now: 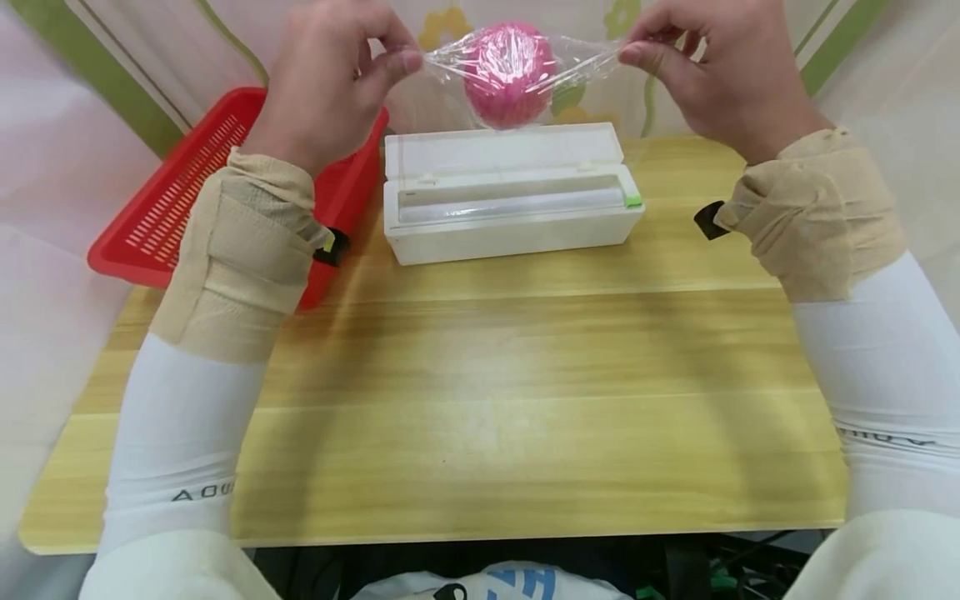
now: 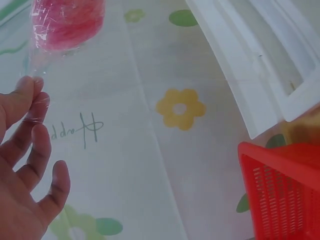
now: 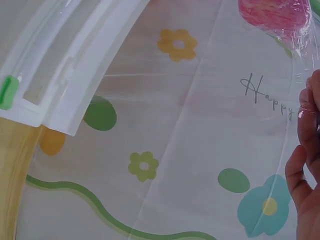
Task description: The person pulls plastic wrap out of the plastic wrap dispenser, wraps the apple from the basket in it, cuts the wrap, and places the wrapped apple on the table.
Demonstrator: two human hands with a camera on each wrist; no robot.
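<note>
A pink ball (image 1: pixel 509 73) wrapped in clear cling film (image 1: pixel 581 62) hangs in the air above the far edge of the table. My left hand (image 1: pixel 330 75) pinches the film's twisted left end between thumb and fingers. My right hand (image 1: pixel 720 62) pinches the film's right end. The wrapped ball (image 2: pixel 67 22) shows at the top left of the left wrist view above my fingers (image 2: pixel 30 130). In the right wrist view the ball (image 3: pixel 275 15) sits at the top right, with film running down to my fingers (image 3: pixel 310 125).
A white cling-film dispenser box (image 1: pixel 510 196) lies open on the wooden table (image 1: pixel 465 400), just below the ball. A red slotted basket (image 1: pixel 202 183) sits at the table's left rear corner. A flower-print cloth (image 3: pixel 175 125) hangs behind the table.
</note>
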